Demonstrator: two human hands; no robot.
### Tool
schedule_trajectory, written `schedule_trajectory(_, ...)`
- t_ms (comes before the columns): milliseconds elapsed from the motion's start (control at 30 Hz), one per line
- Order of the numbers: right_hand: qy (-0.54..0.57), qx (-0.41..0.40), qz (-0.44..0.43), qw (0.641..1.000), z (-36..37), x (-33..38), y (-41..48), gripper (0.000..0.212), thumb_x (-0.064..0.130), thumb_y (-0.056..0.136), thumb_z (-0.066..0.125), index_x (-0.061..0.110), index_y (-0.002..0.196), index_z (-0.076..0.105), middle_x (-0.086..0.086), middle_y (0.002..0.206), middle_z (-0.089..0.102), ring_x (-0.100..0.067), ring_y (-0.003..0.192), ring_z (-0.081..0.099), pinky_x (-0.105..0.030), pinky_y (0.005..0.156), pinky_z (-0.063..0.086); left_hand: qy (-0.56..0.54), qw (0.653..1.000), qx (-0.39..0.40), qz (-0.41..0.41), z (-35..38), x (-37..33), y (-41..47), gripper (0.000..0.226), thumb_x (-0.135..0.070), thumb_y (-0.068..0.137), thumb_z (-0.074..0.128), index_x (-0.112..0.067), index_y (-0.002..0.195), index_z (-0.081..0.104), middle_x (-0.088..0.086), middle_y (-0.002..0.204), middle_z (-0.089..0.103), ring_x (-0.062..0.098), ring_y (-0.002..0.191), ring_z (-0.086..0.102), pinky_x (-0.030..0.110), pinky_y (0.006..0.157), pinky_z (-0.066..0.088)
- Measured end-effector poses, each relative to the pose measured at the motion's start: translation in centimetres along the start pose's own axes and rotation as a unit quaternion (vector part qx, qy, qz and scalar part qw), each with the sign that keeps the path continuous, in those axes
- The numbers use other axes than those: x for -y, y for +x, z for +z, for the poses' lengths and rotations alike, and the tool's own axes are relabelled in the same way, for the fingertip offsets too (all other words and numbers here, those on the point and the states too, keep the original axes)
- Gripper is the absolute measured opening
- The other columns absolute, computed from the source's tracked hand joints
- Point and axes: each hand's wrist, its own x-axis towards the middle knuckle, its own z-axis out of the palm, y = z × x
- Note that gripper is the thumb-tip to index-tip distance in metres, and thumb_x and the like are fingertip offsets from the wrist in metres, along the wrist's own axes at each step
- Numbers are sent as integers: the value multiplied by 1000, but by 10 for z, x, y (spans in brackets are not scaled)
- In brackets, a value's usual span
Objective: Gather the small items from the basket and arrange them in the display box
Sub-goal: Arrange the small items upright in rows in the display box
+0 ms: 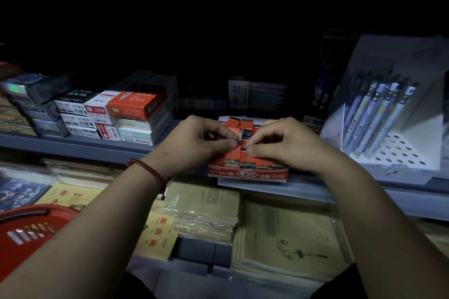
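Shelf lot, dim light
- Display box (pixel 247 174): red card tray with "2B" on its front, standing at the front edge of the grey shelf (pixel 97 149), between both hands.
- Small items (pixel 232 156): red-and-black packets marked 2B, packed in rows inside the display box.
- Left hand (pixel 194 142): over the box's left side, fingers curled, thumb and forefinger tips together pinching one small item (pixel 243 146) in the middle row. A red cord bracelet (pixel 148 170) is on the wrist.
- Right hand (pixel 286 147): over the box's right side, fingers curled, thumb and forefinger pinching the same small item from the opposite side.
- Basket (pixel 29 223): red, at lower left under the left forearm; its contents cannot be told.
- Stacked cartons (pixel 136 105): on the shelf, left of the box.
- Pen stand (pixel 388 126): white, on the right, holding pale blue pens.
- Exercise books (pixel 286 238): in plastic wrap, on the level below
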Motion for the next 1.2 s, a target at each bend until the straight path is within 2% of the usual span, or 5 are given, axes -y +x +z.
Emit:
schedule_trajectory(333, -5, -114, -4, 993, -10, -2, -3, 19, 12, 94, 66, 26, 87, 77, 10, 96, 70, -9, 90, 68, -28, 74, 56, 88, 994, 42, 45, -4, -1, -5, 16, -38, 90, 71, -27, 97, 80, -9, 104, 71, 1, 92, 66, 16, 76, 54)
schedule_trajectory(500, -79, -110, 30, 990, -14, -3, -8, 33, 11, 94, 59, 31, 73, 73, 4, 78, 73, -26, 78, 70, -46, 71, 59, 79, 988, 134, 2, -13, -2, -10, 69, -59, 60, 81, -36, 123, 66, -17, 122, 57, 0, 109, 60, 16, 93, 50)
schedule_trajectory(633, -98, -91, 54, 990, -13, -4, -12, 38, 8, 93, 55, 29, 67, 73, 0, 71, 73, -40, 79, 69, -55, 73, 58, 120, 987, 99, 34, -5, 3, -12, 65, -50, 61, 88, -36, 120, 66, -16, 122, 53, 0, 112, 57, 22, 100, 51)
schedule_trajectory(1100, -65, -104, 63, 990, -12, 1, -18, 34, 7, 97, 54, 21, 73, 75, 9, 72, 72, 5, 62, 66, -13, 56, 47, 98, 992, 46, 58, 9, 1, -13, 50, -45, 67, 87, -32, 111, 69, -12, 116, 56, -4, 99, 57, 15, 83, 54)
schedule_trajectory(1200, -69, -114, 61, 989, -12, 0, -17, 37, 7, 95, 54, 23, 69, 75, 9, 71, 73, 1, 65, 67, -17, 59, 49, 87, 994, 44, 57, 12, 0, -13, 48, -43, 68, 88, -31, 110, 70, -12, 115, 55, -4, 98, 57, 17, 79, 56)
